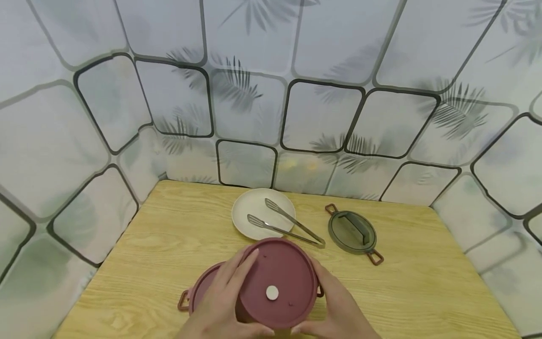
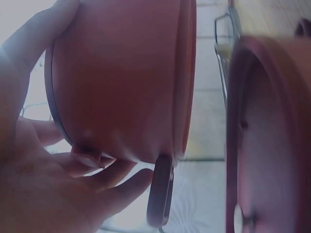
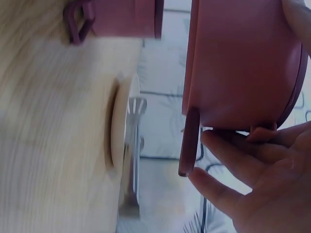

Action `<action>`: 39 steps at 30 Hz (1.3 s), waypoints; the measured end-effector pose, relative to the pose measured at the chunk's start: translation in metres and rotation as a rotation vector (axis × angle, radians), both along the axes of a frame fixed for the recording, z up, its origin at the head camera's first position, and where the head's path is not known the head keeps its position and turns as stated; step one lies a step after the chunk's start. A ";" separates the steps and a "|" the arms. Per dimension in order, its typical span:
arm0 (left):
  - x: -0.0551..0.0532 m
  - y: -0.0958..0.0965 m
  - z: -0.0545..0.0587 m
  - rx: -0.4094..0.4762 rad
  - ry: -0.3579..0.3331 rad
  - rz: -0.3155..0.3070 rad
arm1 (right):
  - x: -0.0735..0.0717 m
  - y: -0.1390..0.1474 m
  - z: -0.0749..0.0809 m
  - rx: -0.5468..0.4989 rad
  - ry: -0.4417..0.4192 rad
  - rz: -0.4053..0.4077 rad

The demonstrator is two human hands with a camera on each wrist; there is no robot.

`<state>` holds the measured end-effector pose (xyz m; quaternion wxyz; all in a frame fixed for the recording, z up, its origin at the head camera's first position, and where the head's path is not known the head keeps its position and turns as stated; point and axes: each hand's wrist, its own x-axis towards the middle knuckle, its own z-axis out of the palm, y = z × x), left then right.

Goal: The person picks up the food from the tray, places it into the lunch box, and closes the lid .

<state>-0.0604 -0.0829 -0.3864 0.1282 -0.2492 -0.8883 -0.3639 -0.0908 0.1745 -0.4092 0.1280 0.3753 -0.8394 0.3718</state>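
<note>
Beneath them lies a wood-grain table; both hands grip opposite sides of the maroon pot, raised beside a second pot; level, even pressure should steady it.

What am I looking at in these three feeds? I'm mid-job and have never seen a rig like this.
There is no machine here, just a person's two bare hands. The wide picture comes from a camera worn on the head, looking forward and down. The other two come from cameras on the left and right wrists; they look sideways.

The left hand and right hand together hold a maroon pot above the wooden tabletop. Its round face with a white disc points up.

Partly behind the left hand is a second maroon pot. Farther back, metal tongs lie across a white plate, with a two-handled lidded pan to the right.
</note>
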 end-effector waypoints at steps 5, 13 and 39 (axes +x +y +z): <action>0.002 -0.015 -0.002 -0.015 -0.008 0.035 | 0.001 -0.016 0.002 0.010 -0.067 0.006; 0.002 -0.032 -0.006 -0.002 -0.021 0.032 | 0.001 -0.034 0.003 -0.019 -0.141 0.026; 0.004 -0.077 -0.033 0.435 -0.689 0.131 | -0.001 -0.083 -0.013 -0.041 -0.188 0.015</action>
